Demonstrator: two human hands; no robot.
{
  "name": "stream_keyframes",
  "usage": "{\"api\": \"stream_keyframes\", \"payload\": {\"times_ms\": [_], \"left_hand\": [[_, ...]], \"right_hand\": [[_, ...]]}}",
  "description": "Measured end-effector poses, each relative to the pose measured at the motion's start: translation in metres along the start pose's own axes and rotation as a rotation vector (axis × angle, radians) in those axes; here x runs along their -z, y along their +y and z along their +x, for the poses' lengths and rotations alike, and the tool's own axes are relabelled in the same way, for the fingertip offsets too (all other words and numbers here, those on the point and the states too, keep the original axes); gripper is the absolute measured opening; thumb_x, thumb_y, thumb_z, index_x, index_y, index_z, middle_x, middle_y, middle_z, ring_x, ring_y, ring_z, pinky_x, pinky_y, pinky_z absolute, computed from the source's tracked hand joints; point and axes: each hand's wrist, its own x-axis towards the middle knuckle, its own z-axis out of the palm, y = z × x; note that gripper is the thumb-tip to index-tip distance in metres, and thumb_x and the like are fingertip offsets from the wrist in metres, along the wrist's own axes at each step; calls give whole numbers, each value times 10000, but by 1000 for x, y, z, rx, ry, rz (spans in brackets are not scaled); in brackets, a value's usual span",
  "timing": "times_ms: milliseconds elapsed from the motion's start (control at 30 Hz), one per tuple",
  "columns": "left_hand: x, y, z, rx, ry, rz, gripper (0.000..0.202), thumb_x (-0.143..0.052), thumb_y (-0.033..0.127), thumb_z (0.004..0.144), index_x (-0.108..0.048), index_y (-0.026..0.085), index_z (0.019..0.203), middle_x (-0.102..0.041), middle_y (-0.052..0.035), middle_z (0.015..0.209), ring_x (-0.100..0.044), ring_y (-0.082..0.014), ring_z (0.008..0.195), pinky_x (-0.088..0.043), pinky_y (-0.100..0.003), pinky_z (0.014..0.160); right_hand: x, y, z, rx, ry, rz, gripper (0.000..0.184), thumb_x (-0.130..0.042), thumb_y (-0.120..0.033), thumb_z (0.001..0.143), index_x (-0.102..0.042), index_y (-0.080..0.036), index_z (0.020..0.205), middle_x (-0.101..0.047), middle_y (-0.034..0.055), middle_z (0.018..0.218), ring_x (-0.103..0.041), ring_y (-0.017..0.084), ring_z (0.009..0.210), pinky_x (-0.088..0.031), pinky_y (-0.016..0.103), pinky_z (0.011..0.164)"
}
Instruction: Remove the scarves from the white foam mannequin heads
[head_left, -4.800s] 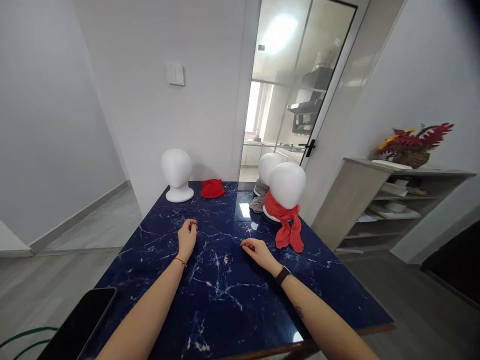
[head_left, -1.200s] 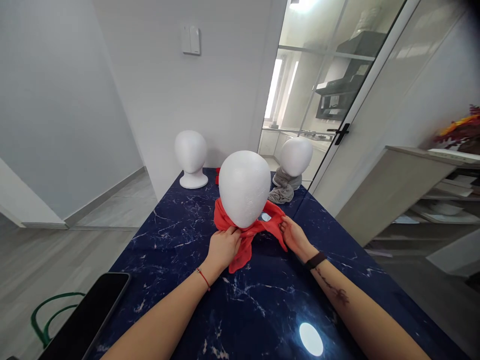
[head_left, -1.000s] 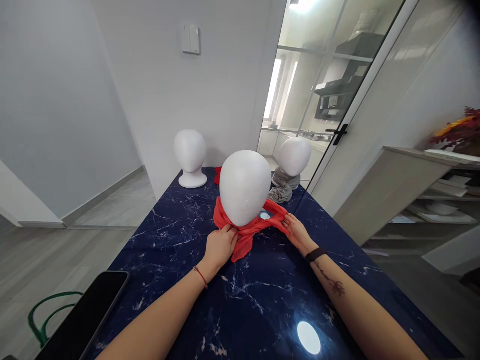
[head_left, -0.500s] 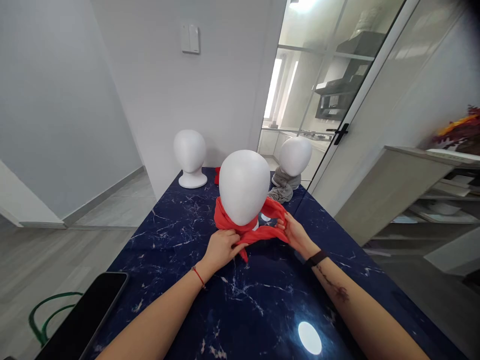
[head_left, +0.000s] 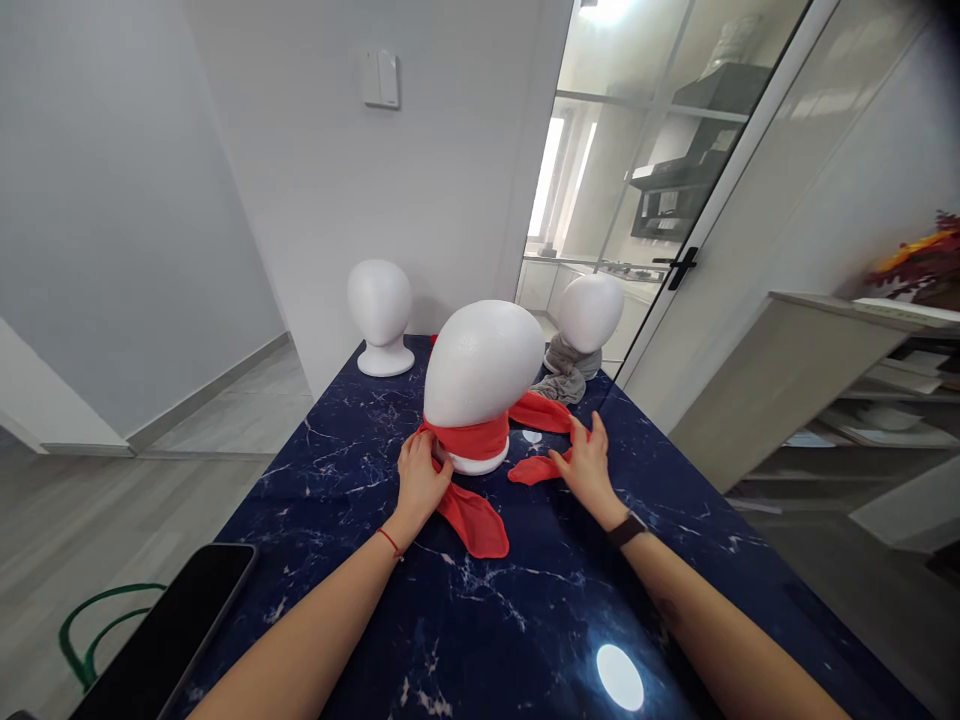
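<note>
A white foam mannequin head (head_left: 480, 365) stands in the middle of the dark blue marble table (head_left: 525, 620), tipped over to the left. A red scarf (head_left: 471, 440) goes round its neck. One loose end lies on the table towards me, and the other loops out to the right. My left hand (head_left: 418, 482) is pressed against the neck on the left, fingers closed on the scarf. My right hand (head_left: 589, 465) rests on the right loop of the scarf with its fingers spread.
A bare foam head (head_left: 380, 305) stands at the back left. At the back right, another foam head (head_left: 591, 312) wears a grey scarf (head_left: 564, 372). A dark phone (head_left: 172, 630) lies at the front left edge. A shelf unit (head_left: 825, 370) and a glass door (head_left: 675, 150) are on the right.
The foam head has tipped to the left. The scarf's ends, bunched in front half a second ago, now lie apart on the table, and my hands have moved apart.
</note>
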Motion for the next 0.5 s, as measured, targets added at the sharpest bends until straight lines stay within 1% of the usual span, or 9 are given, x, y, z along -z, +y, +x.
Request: {"api": "stream_keyframes", "payload": {"times_ms": [33,67,133,167,233,300,333,433,500], "left_hand": [[-1,0,-2,12,8,40,295,-553,206,730,-528,197,1024,-587,-95,1062,-471,-304,1133,-361,-487,965],[-1,1,-3,31,18,71,358,-563,220,729,-507,194,1082,-576,-106,1123,-410,-327,1213,-320,-517,1003],[-2,1,-5,73,25,109,461,-568,253,738,-453,188,1180,-547,-119,1212,-312,-349,1303,-255,-558,1044],[-2,1,-5,90,23,118,491,-566,267,745,-431,189,1211,-537,-122,1240,-291,-352,1320,-234,-570,1053],[-1,1,-5,116,12,125,522,-557,286,761,-402,191,1250,-525,-122,1272,-293,-353,1325,-211,-583,1060],[-1,0,-4,126,2,119,548,-547,295,771,-382,181,1280,-518,-129,1288,-337,-348,1299,-217,-579,1059],[0,-1,-3,118,-8,103,560,-545,296,774,-375,173,1293,-519,-135,1287,-370,-339,1276,-238,-565,1054],[0,-2,0,67,-44,16,582,-549,296,774,-378,151,1311,-541,-145,1252,-457,-301,1193,-330,-486,1015],[0,-2,1,61,-48,-44,594,-557,303,774,-383,134,1317,-575,-146,1195,-494,-282,1134,-369,-453,978]], "right_hand": [[-4,-10,-8,110,-41,-34,600,-646,-307,732,-441,-200,1285,-260,125,1468,-153,310,1392,-168,534,1131],[-8,-19,-15,195,-101,-32,572,-593,-303,785,-409,-217,1320,-285,114,1460,-199,285,1382,-188,516,1132],[-15,-32,-26,284,-239,12,537,-528,-303,843,-374,-253,1355,-382,96,1407,-327,253,1328,-257,483,1118],[-17,-35,-29,292,-293,35,530,-524,-310,848,-379,-264,1355,-414,90,1385,-366,252,1303,-282,475,1108],[-20,-34,-32,268,-358,69,519,-548,-326,835,-415,-271,1334,-433,83,1368,-399,262,1278,-302,473,1098],[-21,-26,-31,213,-371,86,522,-576,-349,817,-440,-267,1314,-448,88,1348,-418,269,1261,-312,477,1089],[-21,-22,-30,183,-355,86,537,-591,-364,808,-440,-260,1313,-455,95,1339,-424,271,1255,-315,480,1083],[-22,-15,-26,138,-319,87,659,-634,-410,776,-376,-244,1359,-440,117,1360,-418,271,1261,-312,477,1076],[-26,-19,-24,134,-340,114,775,-667,-430,745,-301,-241,1401,-377,122,1423,-378,265,1299,-284,465,1092]]}}
